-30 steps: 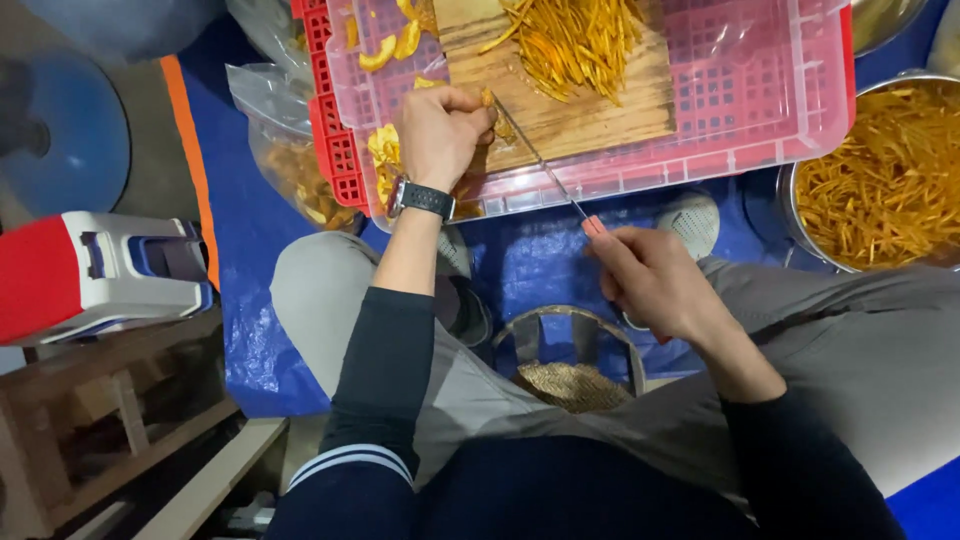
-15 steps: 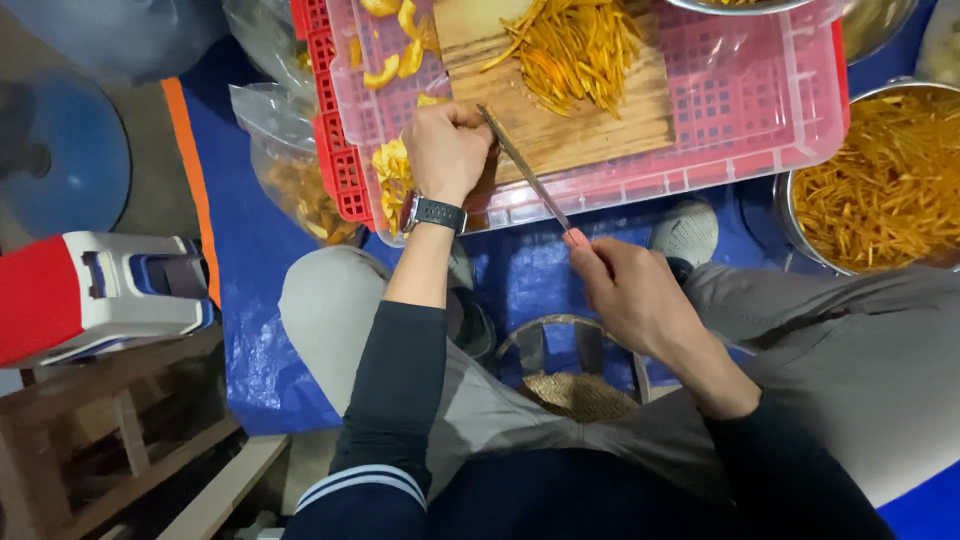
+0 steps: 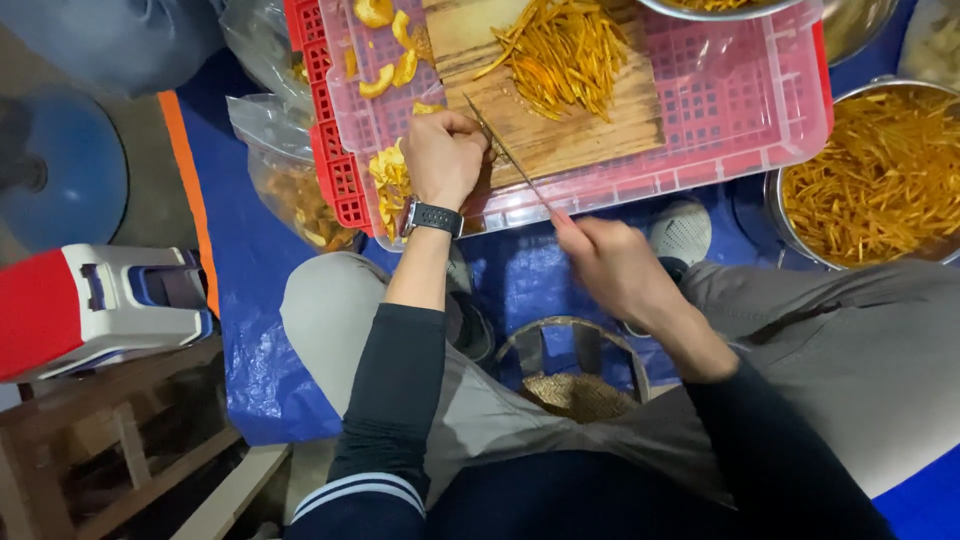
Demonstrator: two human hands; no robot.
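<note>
Wooden, that's the cutting board [image 3: 560, 120], sitting inside a shallow pink crate lid [image 3: 740, 110] over a red crate [image 3: 325, 130], and everything here lines up around it. On the board's far half, a heap of thin orange strips [image 3: 565, 45]. At its near left corner the left hand [image 3: 445, 155] is curled down in a fist, wristwatch [image 3: 432, 216] showing; what it pins there I cannot tell. Just near of the board, the right hand [image 3: 615, 265] is closed tight on the handle of a slim knife [image 3: 505, 155], blade angled up across the board's near edge beside the left fist. Left of the board, curled yellow peel pieces [image 3: 385, 50] lie in the lid. Right of it, a steel bowl [image 3: 785, 225] brims with more orange strips. Left again, clear plastic bags [image 3: 290, 190] hold peel.
</note>
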